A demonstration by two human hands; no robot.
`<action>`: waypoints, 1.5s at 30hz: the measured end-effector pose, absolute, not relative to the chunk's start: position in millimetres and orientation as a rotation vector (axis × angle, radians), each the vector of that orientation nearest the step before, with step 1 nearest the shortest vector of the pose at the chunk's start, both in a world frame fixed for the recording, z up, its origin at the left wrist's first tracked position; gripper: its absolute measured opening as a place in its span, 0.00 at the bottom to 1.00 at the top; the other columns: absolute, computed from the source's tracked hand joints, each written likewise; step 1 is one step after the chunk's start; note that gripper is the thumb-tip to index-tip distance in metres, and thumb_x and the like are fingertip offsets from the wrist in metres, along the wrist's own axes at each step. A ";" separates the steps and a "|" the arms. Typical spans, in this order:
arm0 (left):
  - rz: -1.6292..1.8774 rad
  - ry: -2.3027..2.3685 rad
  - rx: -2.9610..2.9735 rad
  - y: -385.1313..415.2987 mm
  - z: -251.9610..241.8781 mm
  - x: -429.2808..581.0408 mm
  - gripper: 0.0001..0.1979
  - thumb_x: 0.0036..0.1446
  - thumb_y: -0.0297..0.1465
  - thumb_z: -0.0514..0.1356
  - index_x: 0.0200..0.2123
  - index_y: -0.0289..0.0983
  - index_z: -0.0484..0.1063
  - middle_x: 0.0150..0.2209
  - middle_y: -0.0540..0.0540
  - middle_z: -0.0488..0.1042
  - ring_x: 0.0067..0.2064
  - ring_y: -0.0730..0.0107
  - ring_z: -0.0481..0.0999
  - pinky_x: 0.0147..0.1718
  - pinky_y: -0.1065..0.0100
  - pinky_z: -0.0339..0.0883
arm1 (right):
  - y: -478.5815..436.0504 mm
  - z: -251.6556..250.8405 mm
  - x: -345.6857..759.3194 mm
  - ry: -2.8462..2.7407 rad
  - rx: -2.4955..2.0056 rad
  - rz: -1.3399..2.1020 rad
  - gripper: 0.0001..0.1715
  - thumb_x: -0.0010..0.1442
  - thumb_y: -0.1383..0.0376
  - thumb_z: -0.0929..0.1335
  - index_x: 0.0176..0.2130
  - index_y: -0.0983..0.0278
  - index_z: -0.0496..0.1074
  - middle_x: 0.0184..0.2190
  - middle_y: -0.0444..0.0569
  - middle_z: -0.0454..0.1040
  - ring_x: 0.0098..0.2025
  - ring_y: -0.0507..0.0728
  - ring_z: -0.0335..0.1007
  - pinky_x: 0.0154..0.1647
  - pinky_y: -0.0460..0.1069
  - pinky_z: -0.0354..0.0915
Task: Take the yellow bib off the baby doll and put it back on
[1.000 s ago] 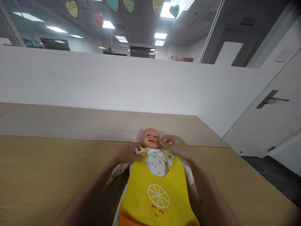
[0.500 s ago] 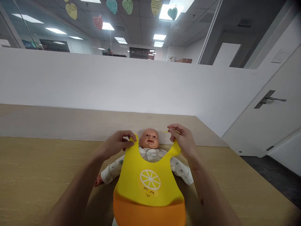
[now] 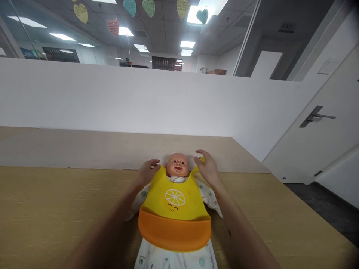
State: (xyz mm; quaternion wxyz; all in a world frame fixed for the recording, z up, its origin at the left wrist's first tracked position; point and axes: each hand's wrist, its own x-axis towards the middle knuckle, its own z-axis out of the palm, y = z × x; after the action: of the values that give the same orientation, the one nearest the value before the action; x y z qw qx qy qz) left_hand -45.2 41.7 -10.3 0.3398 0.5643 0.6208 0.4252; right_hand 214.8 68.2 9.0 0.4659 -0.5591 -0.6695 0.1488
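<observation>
Compared with half a second ago, the yellow bib (image 3: pixel 185 190) sits higher in the lower centre of the frame, lying over the doll's chest with its neckline just below the chin of the doll (image 3: pixel 177 158), and the white-patterned trousers now show beneath. At its upper left corner the left hand (image 3: pixel 148 172) has thumb and fingers slightly parted against the strap, its grip unclear, while the right hand (image 3: pixel 206 167) pinches the other strap, index finger extended. A white citrus slice and smiling face decorate the bib above its orange pocket (image 3: pixel 174 232), whose inside is hidden.
</observation>
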 end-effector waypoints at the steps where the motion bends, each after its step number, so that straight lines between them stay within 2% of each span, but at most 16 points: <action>1: 1.062 1.619 1.492 42.6 -14.0 -47.7 0.21 0.53 0.36 0.57 0.49 0.33 0.73 0.35 0.43 0.78 0.33 0.67 0.75 0.29 0.71 0.65 | 68.1 6.3 214.7 -1.762 -1.431 0.359 0.23 0.60 0.58 0.63 0.51 0.66 0.70 0.55 0.57 0.68 0.57 0.62 0.63 0.54 0.54 0.60; 3: 0.964 1.617 1.552 41.7 -18.4 -52.8 0.24 0.54 0.36 0.57 0.53 0.33 0.69 0.34 0.44 0.77 0.34 0.66 0.75 0.29 0.71 0.65 | 64.2 6.6 215.4 -1.946 -1.590 0.369 0.26 0.61 0.58 0.63 0.55 0.67 0.68 0.60 0.61 0.62 0.62 0.64 0.57 0.55 0.53 0.58; 5: 0.856 1.569 1.622 38.1 -18.5 -57.1 0.23 0.54 0.37 0.57 0.52 0.34 0.69 0.34 0.45 0.77 0.35 0.65 0.76 0.29 0.71 0.65 | 56.7 14.8 217.1 -2.050 -1.762 0.391 0.27 0.61 0.58 0.63 0.56 0.67 0.67 0.60 0.63 0.63 0.59 0.65 0.61 0.50 0.53 0.59; 7: 0.750 1.474 1.658 33.6 -15.4 -59.9 0.20 0.54 0.38 0.57 0.49 0.36 0.70 0.35 0.46 0.78 0.35 0.63 0.76 0.30 0.70 0.65 | 47.6 27.4 218.8 -2.120 -1.864 0.405 0.24 0.62 0.57 0.62 0.53 0.66 0.69 0.52 0.61 0.70 0.51 0.63 0.68 0.44 0.51 0.60; 9: 0.704 1.386 1.640 29.7 -10.0 -61.3 0.21 0.53 0.37 0.58 0.51 0.37 0.69 0.36 0.46 0.78 0.35 0.62 0.77 0.30 0.69 0.66 | 39.1 39.4 219.4 -2.165 -1.907 0.450 0.19 0.61 0.56 0.62 0.45 0.65 0.73 0.41 0.57 0.76 0.42 0.61 0.71 0.37 0.50 0.58; 13: 0.685 1.433 1.648 25.0 4.0 -63.6 0.31 0.47 0.34 0.61 0.56 0.35 0.64 0.33 0.47 0.76 0.36 0.61 0.76 0.33 0.67 0.67 | 27.6 48.4 216.5 -2.234 -1.893 0.761 0.11 0.59 0.59 0.64 0.32 0.64 0.69 0.27 0.50 0.74 0.26 0.54 0.67 0.25 0.47 0.52; 17: 0.661 1.466 1.680 23.8 9.6 -67.4 0.39 0.46 0.32 0.60 0.62 0.37 0.55 0.29 0.53 0.73 0.32 0.65 0.74 0.32 0.68 0.65 | 27.8 39.1 214.4 -2.234 -1.881 0.889 0.08 0.55 0.62 0.66 0.30 0.63 0.62 0.23 0.46 0.71 0.21 0.51 0.63 0.22 0.46 0.48; 19: 0.649 1.445 1.721 25.5 6.8 -68.2 0.35 0.45 0.29 0.59 0.60 0.38 0.59 0.26 0.54 0.71 0.29 0.68 0.72 0.29 0.70 0.63 | 32.1 31.7 215.7 -2.205 -1.870 0.884 0.08 0.54 0.63 0.67 0.32 0.63 0.63 0.23 0.45 0.70 0.20 0.51 0.62 0.21 0.46 0.48; 22: 0.630 1.456 1.879 29.7 1.3 -67.1 0.17 0.44 0.27 0.56 0.41 0.36 0.73 0.24 0.53 0.67 0.28 0.71 0.67 0.27 0.72 0.57 | 40.2 21.0 218.7 -2.191 -1.789 0.856 0.06 0.54 0.64 0.67 0.33 0.64 0.65 0.23 0.44 0.70 0.21 0.50 0.62 0.22 0.45 0.48; 25: 0.613 1.477 1.973 32.1 0.5 -64.8 0.09 0.46 0.27 0.56 0.31 0.35 0.75 0.25 0.50 0.68 0.29 0.71 0.67 0.28 0.71 0.55 | 46.0 14.0 220.5 -2.156 -1.708 0.807 0.05 0.53 0.66 0.68 0.33 0.64 0.68 0.23 0.44 0.70 0.23 0.50 0.63 0.24 0.45 0.49; 28: 0.612 1.484 1.936 31.6 3.9 -63.5 0.10 0.47 0.29 0.56 0.31 0.34 0.77 0.27 0.48 0.72 0.31 0.68 0.69 0.29 0.70 0.57 | 48.3 12.9 220.3 -2.107 -1.714 0.756 0.05 0.51 0.69 0.68 0.33 0.64 0.71 0.25 0.44 0.71 0.25 0.50 0.64 0.25 0.44 0.51; 32: 0.686 1.513 1.850 30.7 4.5 -62.9 0.13 0.48 0.30 0.57 0.35 0.33 0.78 0.29 0.47 0.73 0.33 0.66 0.71 0.31 0.69 0.60 | 49.3 18.5 218.6 -2.072 -1.795 0.637 0.11 0.52 0.73 0.65 0.35 0.64 0.74 0.28 0.46 0.72 0.26 0.50 0.65 0.27 0.44 0.52; 39: 0.807 1.569 1.762 39.6 -17.9 -57.7 0.17 0.48 0.27 0.57 0.43 0.36 0.75 0.26 0.51 0.70 0.28 0.72 0.70 0.26 0.73 0.59 | 55.0 20.9 219.7 -2.023 -1.898 0.406 0.15 0.56 0.72 0.63 0.42 0.63 0.74 0.33 0.49 0.75 0.33 0.53 0.67 0.31 0.45 0.53; 45: 0.823 1.568 1.771 42.1 -25.8 -53.5 0.16 0.47 0.26 0.56 0.40 0.36 0.76 0.26 0.50 0.73 0.28 0.70 0.71 0.26 0.73 0.60 | 59.7 11.8 220.1 -2.058 -1.949 0.316 0.21 0.54 0.74 0.62 0.45 0.63 0.75 0.38 0.52 0.77 0.39 0.56 0.70 0.34 0.46 0.54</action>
State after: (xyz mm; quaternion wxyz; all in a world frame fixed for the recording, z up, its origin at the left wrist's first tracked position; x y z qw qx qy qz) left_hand -53.5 42.1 -25.8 0.3131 0.6717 0.5946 0.3120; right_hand 220.1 59.7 11.8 0.1443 -0.6764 -0.7139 0.1097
